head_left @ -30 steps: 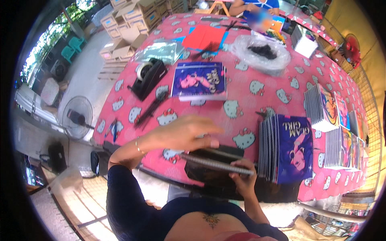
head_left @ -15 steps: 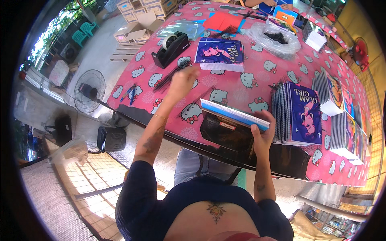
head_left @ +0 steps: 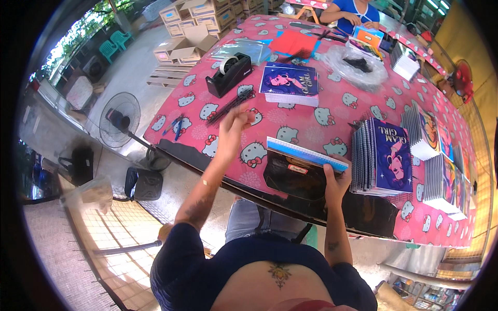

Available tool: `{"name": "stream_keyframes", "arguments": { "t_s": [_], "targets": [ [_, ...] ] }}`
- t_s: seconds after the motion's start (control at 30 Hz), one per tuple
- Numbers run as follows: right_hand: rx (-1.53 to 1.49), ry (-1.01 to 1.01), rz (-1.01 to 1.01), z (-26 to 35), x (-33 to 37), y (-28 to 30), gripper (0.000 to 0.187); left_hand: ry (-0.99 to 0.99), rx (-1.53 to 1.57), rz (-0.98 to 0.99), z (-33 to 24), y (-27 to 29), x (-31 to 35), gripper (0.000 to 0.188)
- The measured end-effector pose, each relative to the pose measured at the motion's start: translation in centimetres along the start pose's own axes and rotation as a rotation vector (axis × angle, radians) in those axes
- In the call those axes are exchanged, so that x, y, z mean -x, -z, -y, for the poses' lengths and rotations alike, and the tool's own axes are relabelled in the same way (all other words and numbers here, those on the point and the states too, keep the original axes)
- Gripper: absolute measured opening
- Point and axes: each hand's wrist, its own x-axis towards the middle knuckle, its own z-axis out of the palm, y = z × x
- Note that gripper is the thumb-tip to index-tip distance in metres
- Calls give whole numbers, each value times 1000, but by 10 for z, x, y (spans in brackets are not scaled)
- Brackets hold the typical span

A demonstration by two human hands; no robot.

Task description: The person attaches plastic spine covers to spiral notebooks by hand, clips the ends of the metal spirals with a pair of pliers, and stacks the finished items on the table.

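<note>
My right hand [head_left: 336,182] grips one end of a notebook [head_left: 306,154]. The notebook stands on its edge over a dark patch at the table's near side, its row of punched holes upward and a blue edge showing. My left hand [head_left: 236,128] hovers over the table to the left of it, fingers curled in. Whether it pinches something thin cannot be made out. Just beyond that hand lie black spiral binding coils [head_left: 228,107]. A black tape dispenser [head_left: 229,75] and a stack of purple-covered notebooks [head_left: 289,83] stand farther off.
A tall stack of spiral-bound notebooks [head_left: 386,155] is to the right, with more stacks [head_left: 441,181] beyond it. Pens [head_left: 178,127] lie at the left edge. Clear plastic wrap [head_left: 355,57] and red sheets [head_left: 295,42] are at the back. A co-worker [head_left: 355,15] sits across the table.
My left hand has come lower, nearer me, with its fingers still curled. The notebook in my right hand has tipped slightly. The whole view has shifted a little.
</note>
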Motion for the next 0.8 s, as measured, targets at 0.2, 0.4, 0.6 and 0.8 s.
{"name": "stream_keyframes", "arguments": {
  "t_s": [0.2, 0.4, 0.6, 0.8],
  "targets": [
    [-6, -19, -3, 4, -3, -10, 61, -65, 162, 36, 20, -35, 90, 61],
    [642, 648, 195, 103, -22, -41, 55, -300, -359, -36, -38, -2, 45, 35],
    [784, 571, 445, 72, -50, -100, 16, -429, -568, 84, -54, -12, 53, 29],
    [713, 560, 433, 68, -51, -104, 10, -468, -596, 55, -29, -7, 62, 20]
  ]
}}
